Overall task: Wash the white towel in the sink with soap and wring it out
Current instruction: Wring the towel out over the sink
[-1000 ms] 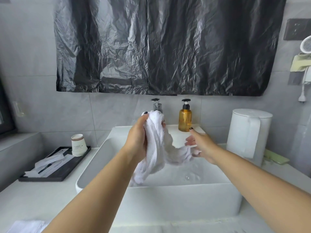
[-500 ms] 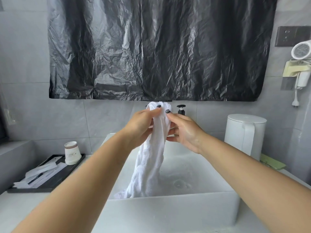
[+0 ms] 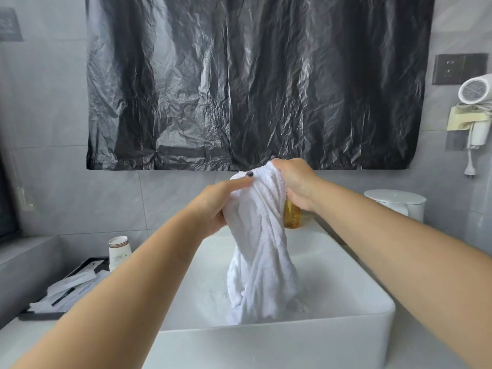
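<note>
- A black plastic sheet (image 3: 255, 81) hangs across the far wall.
- The white sink (image 3: 266, 342) sits near, centre.
- The towel (image 3: 259, 251) hangs twisted over the sink, long axis upright, top end up in the hands, bottom end down in the basin.
- The left hand (image 3: 218, 206) grips its upper left side.
- The right hand (image 3: 295, 182) clutches its top.
- An amber bottle (image 3: 292, 217) stands behind the towel.
</note>
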The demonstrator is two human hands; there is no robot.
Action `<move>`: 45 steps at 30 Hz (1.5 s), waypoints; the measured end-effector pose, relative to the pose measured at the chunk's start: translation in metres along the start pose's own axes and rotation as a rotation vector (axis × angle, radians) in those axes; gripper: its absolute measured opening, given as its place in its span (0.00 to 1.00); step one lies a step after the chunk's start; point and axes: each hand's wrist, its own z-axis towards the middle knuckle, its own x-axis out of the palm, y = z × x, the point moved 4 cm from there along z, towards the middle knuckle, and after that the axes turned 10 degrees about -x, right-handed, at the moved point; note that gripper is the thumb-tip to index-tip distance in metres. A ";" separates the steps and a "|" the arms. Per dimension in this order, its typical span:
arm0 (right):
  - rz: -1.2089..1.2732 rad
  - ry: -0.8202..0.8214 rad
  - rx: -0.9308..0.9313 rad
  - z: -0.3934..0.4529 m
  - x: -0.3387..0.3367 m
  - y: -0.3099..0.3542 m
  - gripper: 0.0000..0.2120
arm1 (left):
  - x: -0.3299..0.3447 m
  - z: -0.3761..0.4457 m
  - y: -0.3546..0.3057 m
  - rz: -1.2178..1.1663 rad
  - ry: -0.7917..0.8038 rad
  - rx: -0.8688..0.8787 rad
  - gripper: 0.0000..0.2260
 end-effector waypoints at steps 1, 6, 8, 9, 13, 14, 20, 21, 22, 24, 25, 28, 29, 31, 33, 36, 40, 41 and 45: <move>0.009 0.041 0.011 0.001 0.000 0.005 0.19 | -0.002 0.000 -0.001 -0.020 -0.020 0.021 0.18; -0.297 0.261 0.017 0.003 -0.003 0.020 0.61 | -0.013 0.001 -0.015 -0.149 -0.099 0.148 0.18; -0.503 0.345 0.024 -0.001 -0.003 0.023 0.59 | -0.008 0.000 -0.023 -0.144 -0.083 0.188 0.18; -0.566 0.366 0.027 -0.003 -0.004 0.025 0.53 | -0.006 -0.001 -0.026 -0.130 -0.090 0.210 0.19; -0.555 0.414 0.006 -0.002 -0.017 0.028 0.13 | -0.010 0.001 -0.027 -0.001 -0.219 0.245 0.24; -0.555 0.417 0.014 -0.002 -0.021 0.028 0.11 | -0.015 0.003 -0.025 0.042 -0.264 0.242 0.18; -0.702 0.314 0.100 -0.015 -0.042 0.006 0.05 | -0.051 0.013 -0.004 0.255 -0.468 0.150 0.09; -0.677 0.244 0.090 -0.015 -0.048 0.003 0.08 | -0.056 0.014 -0.002 0.236 -0.472 0.130 0.09; -0.590 0.157 0.098 -0.014 -0.056 -0.002 0.10 | -0.063 0.013 0.000 0.220 -0.480 0.108 0.08; -0.353 -0.026 0.135 -0.011 -0.077 -0.010 0.11 | -0.077 0.009 0.000 0.210 -0.475 0.053 0.11; -0.240 -0.107 0.156 -0.008 -0.088 -0.014 0.09 | -0.086 0.007 -0.001 0.221 -0.459 0.026 0.13; -0.064 -0.178 0.209 0.000 -0.110 -0.023 0.14 | -0.100 0.002 -0.007 0.353 -0.423 -0.037 0.15; -0.031 -0.169 0.229 0.000 -0.112 -0.024 0.14 | -0.101 0.001 -0.011 0.414 -0.445 -0.038 0.15; -0.008 -0.151 0.235 0.000 -0.113 -0.023 0.12 | -0.100 0.001 -0.019 0.433 -0.517 -0.020 0.16; -0.029 -0.172 0.207 0.002 -0.116 -0.024 0.05 | -0.098 0.003 -0.025 0.281 -0.484 -0.010 0.19; 0.007 -0.244 0.178 0.002 -0.126 -0.030 0.10 | -0.090 0.007 -0.030 0.149 -0.251 0.014 0.25; 0.092 -0.169 0.282 -0.016 -0.138 -0.036 0.08 | -0.085 0.010 -0.038 0.491 -0.346 0.119 0.08; 0.075 -0.075 0.331 -0.023 -0.137 -0.036 0.07 | -0.085 0.010 -0.040 0.618 -0.399 0.143 0.09; -0.185 0.325 0.468 -0.048 -0.128 -0.041 0.06 | -0.089 0.013 -0.044 0.950 -0.617 0.152 0.24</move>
